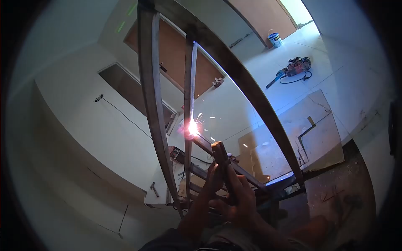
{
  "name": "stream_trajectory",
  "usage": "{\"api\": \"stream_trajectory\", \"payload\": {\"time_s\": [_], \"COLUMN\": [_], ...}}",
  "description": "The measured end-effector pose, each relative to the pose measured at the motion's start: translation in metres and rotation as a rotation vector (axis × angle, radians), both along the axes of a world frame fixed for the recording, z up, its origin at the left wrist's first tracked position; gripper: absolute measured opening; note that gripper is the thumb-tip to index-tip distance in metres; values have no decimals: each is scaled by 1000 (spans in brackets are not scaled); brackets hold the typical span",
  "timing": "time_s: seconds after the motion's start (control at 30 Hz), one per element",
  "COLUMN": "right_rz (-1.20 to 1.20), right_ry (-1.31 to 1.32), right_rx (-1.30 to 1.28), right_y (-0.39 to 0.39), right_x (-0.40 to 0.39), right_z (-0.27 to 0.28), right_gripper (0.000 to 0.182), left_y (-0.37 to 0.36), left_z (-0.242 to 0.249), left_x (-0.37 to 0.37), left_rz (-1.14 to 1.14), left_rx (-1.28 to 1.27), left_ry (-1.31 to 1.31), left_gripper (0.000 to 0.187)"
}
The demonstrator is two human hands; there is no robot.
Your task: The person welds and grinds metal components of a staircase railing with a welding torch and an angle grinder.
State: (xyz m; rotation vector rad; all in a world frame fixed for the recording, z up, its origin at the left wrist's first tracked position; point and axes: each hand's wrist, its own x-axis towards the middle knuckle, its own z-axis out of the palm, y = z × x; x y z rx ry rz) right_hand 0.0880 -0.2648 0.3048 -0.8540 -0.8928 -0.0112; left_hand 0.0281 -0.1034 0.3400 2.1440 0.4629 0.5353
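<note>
A bright welding arc (192,129) throws sparks where two bars of a metal frame (242,75) meet. Below and right of it rises the dark head of a welding electrode holder (218,151). My right hand (242,196) is closed around the holder's handle. Pressed against its left side, my left hand (214,178) has its fingers closed on it too; the palm is hidden. The electrode itself is hard to make out in the glare. The frame leans across the view, with long outer bars and several shorter crossbars below the arc.
A hammer (154,189) and a red-and-black box-shaped device (177,154) with a cable are at the left. A corded power tool (295,69) and a bucket (275,39) stand on the tiled floor. A flat board (322,142) lies right of the frame.
</note>
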Motion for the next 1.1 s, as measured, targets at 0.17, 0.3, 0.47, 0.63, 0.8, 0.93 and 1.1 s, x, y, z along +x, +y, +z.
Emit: {"api": "stream_trajectory", "payload": {"time_s": [0.17,0.3,0.47,0.63,0.8,0.93,1.1], "right_rz": [18,13,-41,-44,2,10,104], "right_ry": [63,25,45,13,9,-8,-141], "right_rx": [153,81,42,49,53,33,244], "right_y": [17,9,15,12,9,8,36], "right_x": [-6,-1,-2,2,2,2,-3], "right_z": [-13,-9,-5,-3,1,3,-17], "right_gripper": [99,105,103,101,94,90,95], "left_y": [59,69,39,45,34,32,14], "left_z": [-44,-54,-34,-39,-26,-25,-25], "left_x": [-14,-11,-4,0,-1,-3,-5], "left_rz": [-69,-44,-209,-197,-134,-80,-99], "left_rx": [-160,-338,-486,-348,-105,-128,-34], "left_ry": [-72,-116,-267,-289,-134,-114,-238], "left_gripper": [52,46,43,45,48,47,45]}}
